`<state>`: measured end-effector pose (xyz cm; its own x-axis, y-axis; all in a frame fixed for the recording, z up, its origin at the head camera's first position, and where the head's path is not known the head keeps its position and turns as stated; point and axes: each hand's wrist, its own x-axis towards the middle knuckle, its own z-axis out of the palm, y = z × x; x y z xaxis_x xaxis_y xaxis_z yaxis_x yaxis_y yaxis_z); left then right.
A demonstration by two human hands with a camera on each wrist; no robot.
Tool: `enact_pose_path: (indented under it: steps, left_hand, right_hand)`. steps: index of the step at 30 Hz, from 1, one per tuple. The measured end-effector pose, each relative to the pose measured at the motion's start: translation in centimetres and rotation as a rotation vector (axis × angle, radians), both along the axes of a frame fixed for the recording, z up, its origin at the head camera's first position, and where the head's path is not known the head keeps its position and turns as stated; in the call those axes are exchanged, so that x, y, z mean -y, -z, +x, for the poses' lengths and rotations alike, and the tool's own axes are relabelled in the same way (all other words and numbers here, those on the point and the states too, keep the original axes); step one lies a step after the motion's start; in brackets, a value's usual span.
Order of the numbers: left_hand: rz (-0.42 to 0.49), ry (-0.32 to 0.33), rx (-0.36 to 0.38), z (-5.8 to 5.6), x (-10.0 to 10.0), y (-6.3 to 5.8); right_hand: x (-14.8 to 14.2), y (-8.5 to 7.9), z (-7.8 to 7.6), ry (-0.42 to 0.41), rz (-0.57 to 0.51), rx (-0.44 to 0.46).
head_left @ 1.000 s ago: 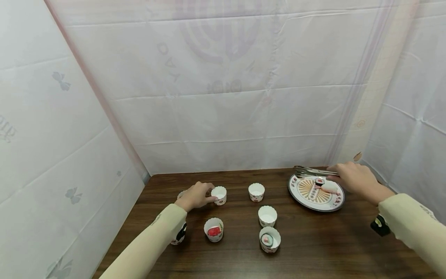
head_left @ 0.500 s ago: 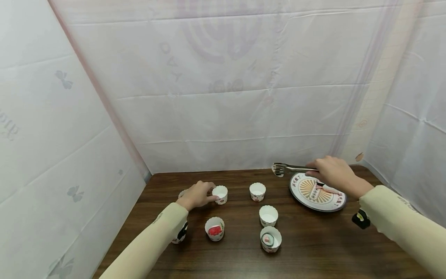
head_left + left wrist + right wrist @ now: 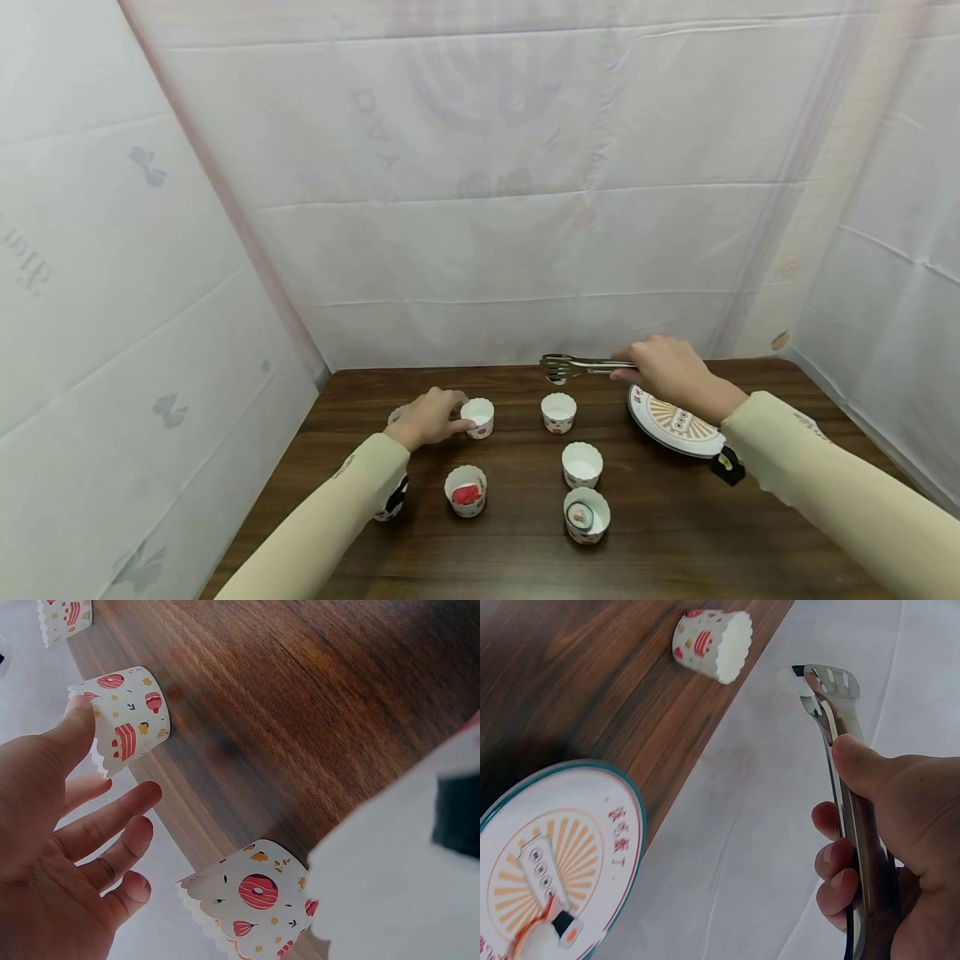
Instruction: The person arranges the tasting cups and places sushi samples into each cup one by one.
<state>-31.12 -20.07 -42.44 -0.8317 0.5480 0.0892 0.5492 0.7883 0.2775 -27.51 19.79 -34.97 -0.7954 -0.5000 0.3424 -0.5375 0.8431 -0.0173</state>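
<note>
My left hand (image 3: 433,417) has thumb and index finger at the rim of a white paper baking cup (image 3: 478,417); the left wrist view shows its red cake and donut print (image 3: 124,716). My right hand (image 3: 660,367) grips metal food tongs (image 3: 588,365) around the handles. Between the tong tips is a small white piece with a black band (image 3: 791,680), like toy sushi, raised behind another baking cup (image 3: 558,412). On the patterned plate (image 3: 619,825), partly under my right forearm in the head view, lie a toy sushi roll (image 3: 568,928) and a blurred white piece (image 3: 538,941).
Nearer on the dark wood table (image 3: 517,550) stand a cup with a red piece (image 3: 466,492), a bare-bottomed cup (image 3: 582,464) and a cup with a round roll (image 3: 587,517). Two cups are partly hidden by my left arm. A white cloth (image 3: 465,250) hangs behind.
My right hand has lifted the tongs off the plate with the white piece and carried it left, up to behind the rear middle cup. The left hand has stayed at its cup.
</note>
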Motion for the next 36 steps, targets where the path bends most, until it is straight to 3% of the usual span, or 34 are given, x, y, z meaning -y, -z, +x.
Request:
enact_pose_path:
  steps: [18,36]
  left_hand:
    - [0.003,-0.022,0.008,0.2,-0.3,-0.2]
    - [-0.016,-0.013,0.002,0.3,-0.5,-0.3]
  right_hand:
    - [6.0,0.2,-1.3,-0.068,0.000,0.024]
    - [9.9,1.9,-1.9,-0.139,0.000,0.076]
